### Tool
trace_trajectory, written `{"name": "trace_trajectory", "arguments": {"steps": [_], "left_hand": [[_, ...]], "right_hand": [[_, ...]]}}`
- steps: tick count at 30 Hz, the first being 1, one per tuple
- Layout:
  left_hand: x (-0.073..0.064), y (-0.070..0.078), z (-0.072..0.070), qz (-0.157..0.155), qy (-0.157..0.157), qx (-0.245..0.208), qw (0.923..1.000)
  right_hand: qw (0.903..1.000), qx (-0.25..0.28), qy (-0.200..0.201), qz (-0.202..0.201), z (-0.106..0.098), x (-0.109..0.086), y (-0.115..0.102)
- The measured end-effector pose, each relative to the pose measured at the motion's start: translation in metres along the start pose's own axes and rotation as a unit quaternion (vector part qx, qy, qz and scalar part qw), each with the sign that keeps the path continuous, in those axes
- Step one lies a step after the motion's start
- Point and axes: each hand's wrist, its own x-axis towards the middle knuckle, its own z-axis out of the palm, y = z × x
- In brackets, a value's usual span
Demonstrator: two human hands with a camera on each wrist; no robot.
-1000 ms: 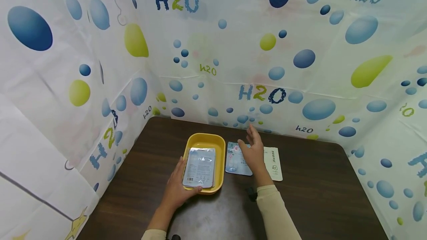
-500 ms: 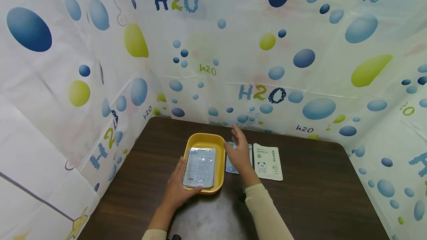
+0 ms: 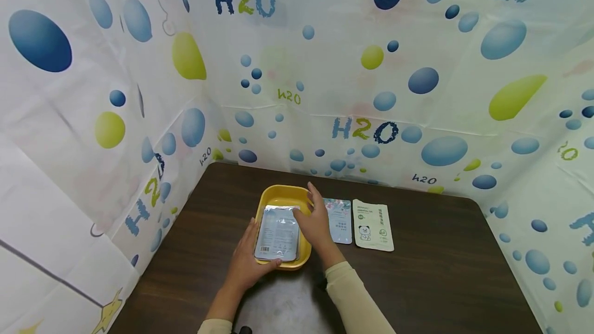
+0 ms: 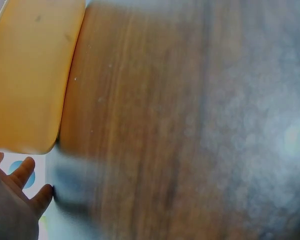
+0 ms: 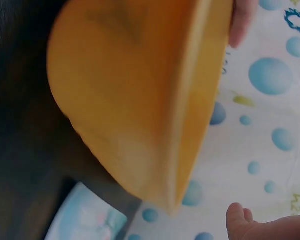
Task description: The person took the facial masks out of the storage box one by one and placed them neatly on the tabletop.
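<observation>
My left hand (image 3: 248,259) holds the yellow plastic tray (image 3: 284,195) at its near left corner, fingers along the left side and thumb over the front rim. A silvery pale-blue foil packet (image 3: 277,233) with a barcode lies in the tray. My right hand (image 3: 315,222), fingers extended and thumb spread, is over the tray's right rim near the packet, holding nothing. The left wrist view has the tray's outer side (image 4: 30,75) above the left hand's spread fingers (image 4: 24,172). In the right wrist view, right-hand fingers (image 5: 235,217) show below the tray (image 5: 125,90).
To the tray's right, a blue floral packet (image 3: 342,220), partly behind the right hand, lies flat beside a cream packet (image 3: 373,226) with a printed bear. They rest on a dark wooden table (image 3: 431,262). A bubble-printed curtain (image 3: 325,66) rises behind the table and along its sides.
My right hand has moved left from above the blue packet to the tray's right rim, uncovering the cream packet. The left hand and tray have stayed in place.
</observation>
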Motion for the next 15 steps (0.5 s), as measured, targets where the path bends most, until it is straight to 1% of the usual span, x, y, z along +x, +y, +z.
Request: {"name": "trace_trajectory", "arguments": {"steps": [6, 12, 15], "left_hand": [[0.0, -0.001, 0.0, 0.01, 0.007, -0.004, 0.9999], [0.0, -0.002, 0.002, 0.016, 0.01, -0.006, 0.9998], [0.0, -0.002, 0.002, 0.022, 0.018, -0.004, 0.9996]], "right_hand": [[0.9992, 0.019, 0.003, 0.035, 0.014, -0.006, 0.011], [0.998, 0.037, 0.005, 0.052, 0.025, -0.011, 0.023], [0.9963, 0.056, 0.009, 0.065, 0.031, -0.013, 0.028]]}}
